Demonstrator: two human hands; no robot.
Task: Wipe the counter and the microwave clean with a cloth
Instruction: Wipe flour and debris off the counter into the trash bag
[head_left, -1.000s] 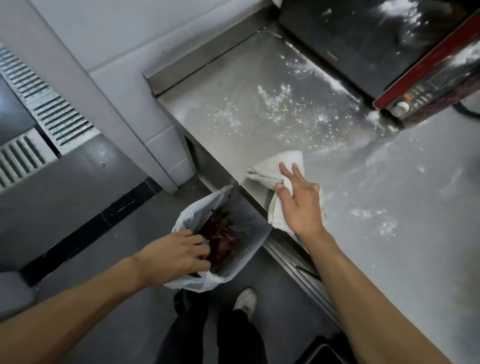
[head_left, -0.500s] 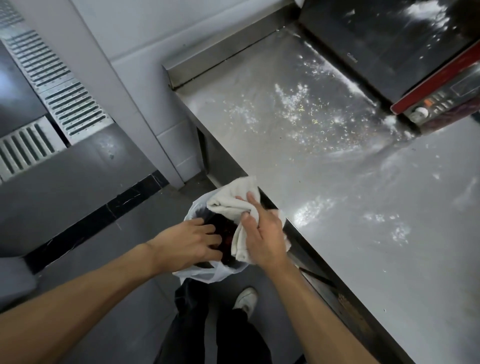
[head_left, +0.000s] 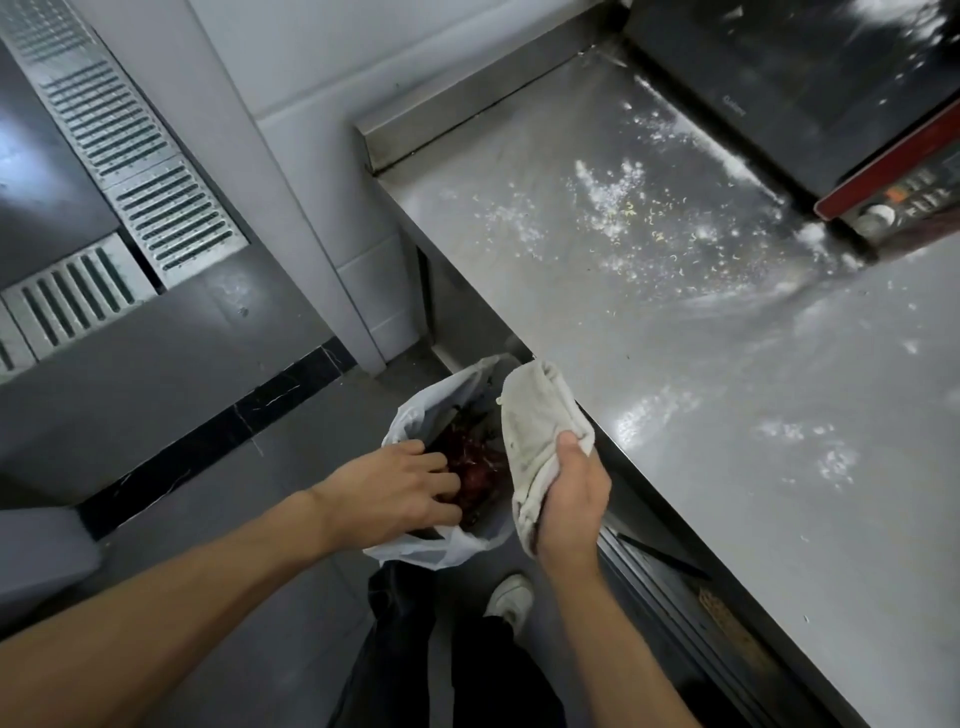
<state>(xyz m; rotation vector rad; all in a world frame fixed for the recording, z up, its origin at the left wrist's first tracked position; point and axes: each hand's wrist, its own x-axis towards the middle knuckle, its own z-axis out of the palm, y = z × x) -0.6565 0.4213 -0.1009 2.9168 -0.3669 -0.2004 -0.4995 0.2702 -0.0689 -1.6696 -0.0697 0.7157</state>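
My right hand (head_left: 571, 493) grips a bunched white cloth (head_left: 535, 431) just off the front edge of the steel counter (head_left: 649, 322), over a white plastic bag (head_left: 415, 410). My left hand (head_left: 395, 488) holds the bag's near rim open below the counter edge; dark red scraps lie inside. White powder and small crumbs are scattered over the counter's far part, near the black microwave (head_left: 769, 78) with its red trim and control panel at the top right. More powder streaks the counter at the right.
A pale wall column (head_left: 291, 208) stands left of the counter. Metal floor grates (head_left: 130, 171) run along the upper left. My legs and a white shoe (head_left: 511, 597) are on the grey floor below the bag. Drawer rails (head_left: 670, 587) show under the counter edge.
My right hand swept the cloth from the counter top off the front edge to over the bag, then lifted it slightly. My left hand kept holding the bag.
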